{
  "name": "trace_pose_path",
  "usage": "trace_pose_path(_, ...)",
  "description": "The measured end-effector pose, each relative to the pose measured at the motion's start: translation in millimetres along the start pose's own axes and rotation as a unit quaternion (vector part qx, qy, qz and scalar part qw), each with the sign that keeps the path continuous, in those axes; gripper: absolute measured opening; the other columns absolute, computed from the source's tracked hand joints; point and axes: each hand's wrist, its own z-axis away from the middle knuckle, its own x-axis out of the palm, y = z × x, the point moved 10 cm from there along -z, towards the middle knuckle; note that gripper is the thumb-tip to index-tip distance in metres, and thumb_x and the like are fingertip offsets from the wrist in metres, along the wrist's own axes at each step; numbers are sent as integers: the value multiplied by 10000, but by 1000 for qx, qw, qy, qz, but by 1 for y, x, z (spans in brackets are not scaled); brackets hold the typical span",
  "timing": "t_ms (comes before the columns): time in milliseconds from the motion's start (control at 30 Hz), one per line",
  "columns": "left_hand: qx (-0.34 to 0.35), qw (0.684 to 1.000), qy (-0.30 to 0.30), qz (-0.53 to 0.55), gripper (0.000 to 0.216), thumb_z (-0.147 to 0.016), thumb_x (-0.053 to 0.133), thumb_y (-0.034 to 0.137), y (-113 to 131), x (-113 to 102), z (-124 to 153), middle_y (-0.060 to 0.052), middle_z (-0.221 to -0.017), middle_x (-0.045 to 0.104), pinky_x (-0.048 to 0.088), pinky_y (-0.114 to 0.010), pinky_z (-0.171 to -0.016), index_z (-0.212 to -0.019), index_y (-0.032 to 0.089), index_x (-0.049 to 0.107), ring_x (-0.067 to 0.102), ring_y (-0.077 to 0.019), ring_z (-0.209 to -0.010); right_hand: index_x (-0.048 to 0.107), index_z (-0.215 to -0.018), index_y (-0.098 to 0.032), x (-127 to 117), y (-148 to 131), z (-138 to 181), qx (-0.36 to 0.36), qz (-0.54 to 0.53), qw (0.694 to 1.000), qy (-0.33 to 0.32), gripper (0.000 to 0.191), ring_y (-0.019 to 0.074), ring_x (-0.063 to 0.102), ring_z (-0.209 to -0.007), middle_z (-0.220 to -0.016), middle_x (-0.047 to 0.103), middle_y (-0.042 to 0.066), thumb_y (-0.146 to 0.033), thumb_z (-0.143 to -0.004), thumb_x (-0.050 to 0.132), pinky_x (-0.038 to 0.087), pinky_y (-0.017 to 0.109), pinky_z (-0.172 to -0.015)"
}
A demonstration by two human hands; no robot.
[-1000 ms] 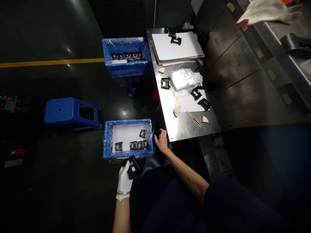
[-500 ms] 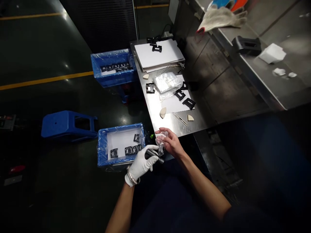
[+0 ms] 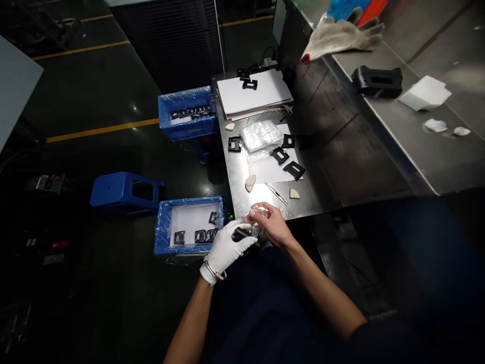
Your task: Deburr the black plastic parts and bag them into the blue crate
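My left hand [image 3: 229, 245], in a white glove with a metal bracelet at the wrist, is closed around a black plastic part [image 3: 241, 234]. My bare right hand [image 3: 273, 225] pinches a clear plastic bag [image 3: 258, 213] right beside it. Bag and part meet between the two hands; how far the part sits inside the bag, I cannot tell. Just left of my gloved hand stands a blue bin [image 3: 162, 227] lined with film, holding several bagged black parts [image 3: 179, 237]. On the metal table ahead lie a stack of clear bags [image 3: 262, 135] and loose black parts [image 3: 294, 170].
Tweezers [image 3: 277, 194] and beige wedges [image 3: 250, 183] lie on the table's near end. Farther off are a paper stack [image 3: 253, 93], a second blue bin [image 3: 185, 132] and a blue stool [image 3: 109, 189]. A work glove [image 3: 341, 36] lies on the raised ledge at right.
My two hands have come closer together, and the black part has moved up against the bag. The whole view has shifted a little as my head turned.
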Motion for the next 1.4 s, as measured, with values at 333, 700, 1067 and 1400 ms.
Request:
trace_pose_path(333, -86, 980, -24, 179, 484, -801, 764, 471, -25, 4, 3, -57, -914, 718, 447, -203, -414, -1147, 140, 699, 571, -88, -485, 591, -1181, -216, -35, -12, 1, 83, 219, 950, -206, 529, 118, 657, -674, -962, 659, 5, -325, -728, 842, 560, 248, -572)
trace_pose_path(700, -65, 977, -30, 199, 493, -828, 733, 481, -19, 5, -6, -97, -1033, 732, 448, -194, -415, -1181, 140, 687, 585, -72, -454, 609, -772, -164, -74, -40, -10, 5, 252, 965, -78, 437, 92, 547, -474, -593, 619, -12, -566, -747, 779, 420, 208, -450)
trace_pose_path(1067, -83, 973, -13, 215, 434, -789, 780, 436, -27, 18, -15, -77, -977, 749, 443, -198, -437, -1117, 156, 734, 559, -61, -445, 636, -1027, -187, -63, -77, 30, -223, 463, 847, 132, 280, 234, 631, -858, -914, 649, 89, -443, -913, 625, 523, 389, -783)
trace_pose_path(1400, -47, 989, -47, 133, 385, -778, 799, 343, 2, 32, -5, -56, -1105, 749, 574, -261, -740, -1131, 210, 718, 705, -183, -913, 689, -982, -171, -25, -6, 14, 29, 276, 953, -119, 403, 163, 628, -739, -833, 680, 32, -512, -781, 765, 491, 275, -653)
